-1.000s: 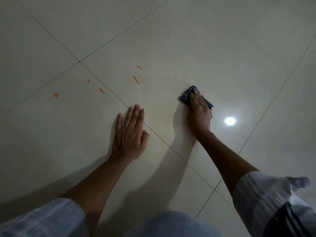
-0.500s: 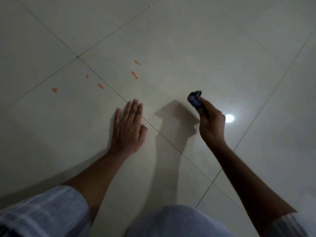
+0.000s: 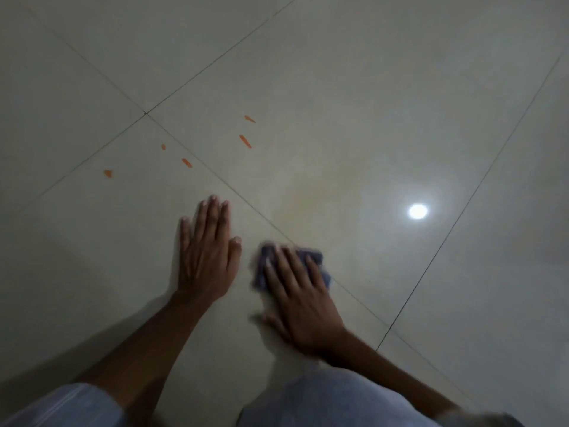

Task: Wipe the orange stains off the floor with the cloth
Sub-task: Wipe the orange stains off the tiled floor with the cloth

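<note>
Several small orange stains (image 3: 245, 140) mark the pale tiled floor (image 3: 354, 87) in the upper left, spread from one far-left spot (image 3: 108, 173) to another streak (image 3: 250, 119). My left hand (image 3: 206, 251) lies flat on the floor below them, fingers straight. Just to its right, my right hand (image 3: 300, 291) presses a dark blue-grey cloth (image 3: 314, 260) onto the floor with straight fingers; the cloth shows around the fingertips and is blurred. A faint orange smear (image 3: 308, 204) tints the tile above the cloth.
Dark grout lines (image 3: 215, 177) cross the floor diagonally. A bright lamp reflection (image 3: 417, 210) shines on the tile to the right. My knees in light trousers (image 3: 332, 402) fill the bottom edge.
My right hand, which had lifted the bunched cloth off the floor, has come down and back toward me, flattening the cloth on the tile beside my left hand. The left hand stayed put.
</note>
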